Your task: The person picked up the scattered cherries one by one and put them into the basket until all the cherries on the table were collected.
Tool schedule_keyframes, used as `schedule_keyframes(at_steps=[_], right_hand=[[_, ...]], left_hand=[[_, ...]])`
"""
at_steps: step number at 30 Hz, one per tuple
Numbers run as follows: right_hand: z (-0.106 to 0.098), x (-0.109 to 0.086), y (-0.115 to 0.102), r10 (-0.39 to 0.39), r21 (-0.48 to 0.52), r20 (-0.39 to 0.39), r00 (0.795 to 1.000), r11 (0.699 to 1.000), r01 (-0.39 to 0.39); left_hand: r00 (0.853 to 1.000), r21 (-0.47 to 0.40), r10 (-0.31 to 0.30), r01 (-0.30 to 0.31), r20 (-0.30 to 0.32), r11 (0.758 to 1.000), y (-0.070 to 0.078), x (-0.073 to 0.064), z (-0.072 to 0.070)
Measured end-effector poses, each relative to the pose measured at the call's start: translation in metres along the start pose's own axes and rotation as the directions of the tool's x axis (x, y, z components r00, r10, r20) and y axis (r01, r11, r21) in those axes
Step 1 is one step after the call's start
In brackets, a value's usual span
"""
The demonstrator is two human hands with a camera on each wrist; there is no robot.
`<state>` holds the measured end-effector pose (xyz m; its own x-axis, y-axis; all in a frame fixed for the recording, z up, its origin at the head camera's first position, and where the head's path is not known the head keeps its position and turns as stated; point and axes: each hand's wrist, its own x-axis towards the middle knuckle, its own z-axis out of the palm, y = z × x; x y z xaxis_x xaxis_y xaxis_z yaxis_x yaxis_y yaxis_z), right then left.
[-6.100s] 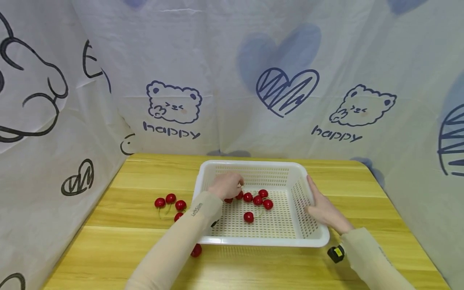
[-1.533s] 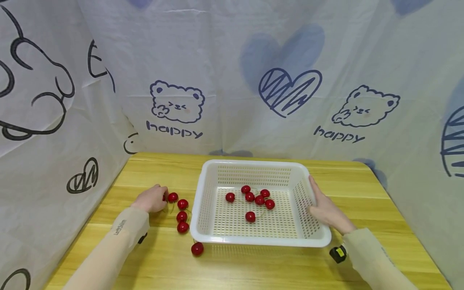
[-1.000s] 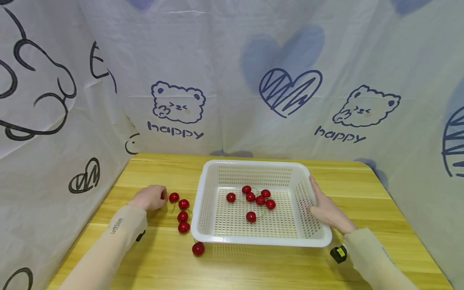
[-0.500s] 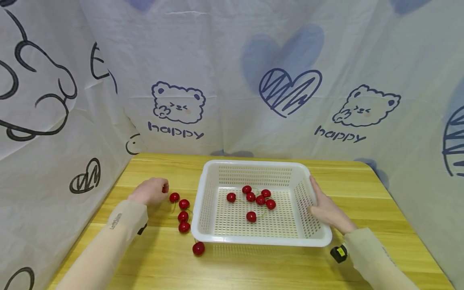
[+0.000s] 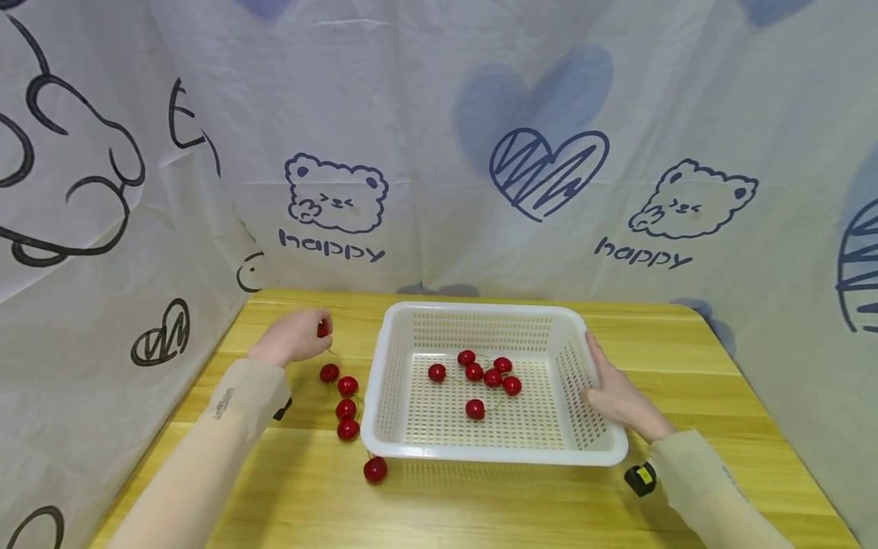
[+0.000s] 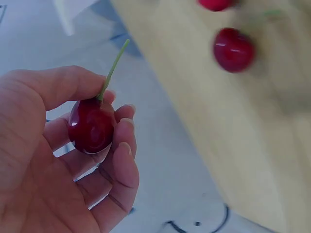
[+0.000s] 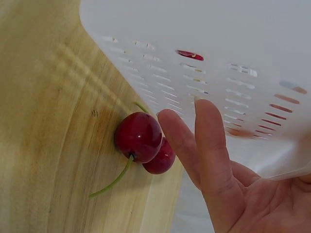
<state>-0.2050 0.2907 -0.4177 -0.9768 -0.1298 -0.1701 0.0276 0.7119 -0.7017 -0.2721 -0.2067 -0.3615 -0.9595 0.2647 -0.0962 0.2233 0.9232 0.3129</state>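
Observation:
In the left wrist view, my left hand [image 6: 63,145] pinches a dark red cherry [image 6: 91,127] between thumb and fingers, its green stem sticking up past the thumb. The head view has this left hand [image 5: 293,338] raised left of the white slotted basket [image 5: 494,456]. At the basket's right side, my right hand [image 5: 620,393] holds the rim, thumb over it and fingers outside. Fingers [image 7: 212,155] lie straight along the outer wall in the right wrist view. Several cherries, one a cherry [image 5: 475,409] near the front, lie in the basket.
Left of the basket, several stemmed cherries, among them a cherry [image 5: 347,386], lie on the wooden table [image 5: 274,496]. Another cherry [image 5: 375,470] sits by the front left corner. Two cherries, one a cherry [image 7: 138,137], lie near the right fingers. A printed cloth [image 5: 439,152] hangs behind.
A cherry has appeared in the basket's left part since the earliest frame. The left hand went back to the table cherries, picked one up and lifted it away and rightward. The right hand stays put.

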Motion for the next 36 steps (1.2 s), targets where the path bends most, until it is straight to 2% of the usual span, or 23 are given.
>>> schedule_keyframes(at_steps=[7, 16, 20, 30, 36], right_hand=[[0.000, -0.001, -0.001, -0.002, 0.004, 0.009, 1.000, 1.000, 0.002], [0.000, -0.001, 0.000, -0.003, -0.003, 0.004, 1.000, 1.000, 0.003], [0.000, -0.001, 0.000, -0.004, 0.006, 0.008, 1.000, 1.000, 0.004], [0.001, -0.002, 0.001, -0.003, 0.012, 0.012, 1.000, 1.000, 0.003], [0.000, -0.001, 0.001, -0.015, 0.026, 0.006, 1.000, 1.000, 0.015]], left_hand=[[0.998, -0.010, 0.038, -0.039, -0.046, 0.999, 0.035, 0.010, -0.018], [0.983, 0.011, 0.148, -0.148, -0.111, 0.989, 0.084, 0.024, -0.024], [0.975, -0.002, 0.189, -0.191, -0.112, 0.982, 0.105, 0.028, -0.020], [0.959, 0.017, 0.269, -0.269, -0.084, 0.963, 0.146, 0.040, 0.002], [0.960, 0.021, 0.277, -0.276, -0.028, 0.961, 0.164, 0.043, 0.014]])
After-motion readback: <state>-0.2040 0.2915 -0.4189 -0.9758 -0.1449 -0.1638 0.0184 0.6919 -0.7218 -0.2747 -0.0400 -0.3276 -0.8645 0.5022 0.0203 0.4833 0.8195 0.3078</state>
